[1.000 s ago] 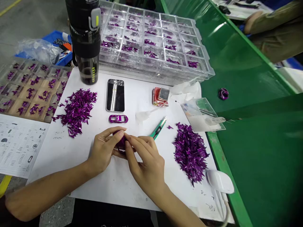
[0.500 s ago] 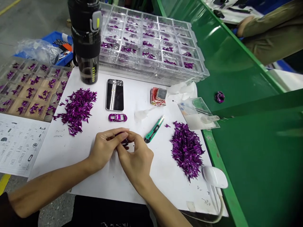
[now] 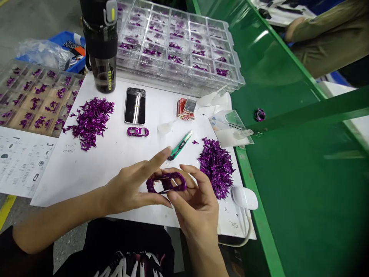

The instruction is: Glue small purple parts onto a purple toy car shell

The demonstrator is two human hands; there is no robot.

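A hollow, car-shaped shell in shiny purple point(image 3: 165, 182) is held above the white work surface point(image 3: 86, 181). My left hand point(image 3: 131, 188) pinches its left end, with the index finger raised and apart from it. My right hand point(image 3: 196, 204) curls around its right end. Nearest to my hands are a green utility knife point(image 3: 180, 145) and a heap of purple foil slivers point(image 3: 216, 167). A finished purple model car point(image 3: 137, 132) lies beyond them, next to a phone point(image 3: 135, 105).
A second foil heap point(image 3: 90, 122) lies left, below a black bottle point(image 3: 100, 46) and stacked clear compartment trays point(image 3: 173, 46). A white mouse point(image 3: 245, 198) sits at the right. Green panels point(image 3: 282, 192) flank the surface, and a co-worker's sleeved arm point(image 3: 325, 38) shows top right.
My hands have parted and lifted the purple shell, which now shows whole instead of hidden between my fingers. The view has shifted, moving the table contents up and left.
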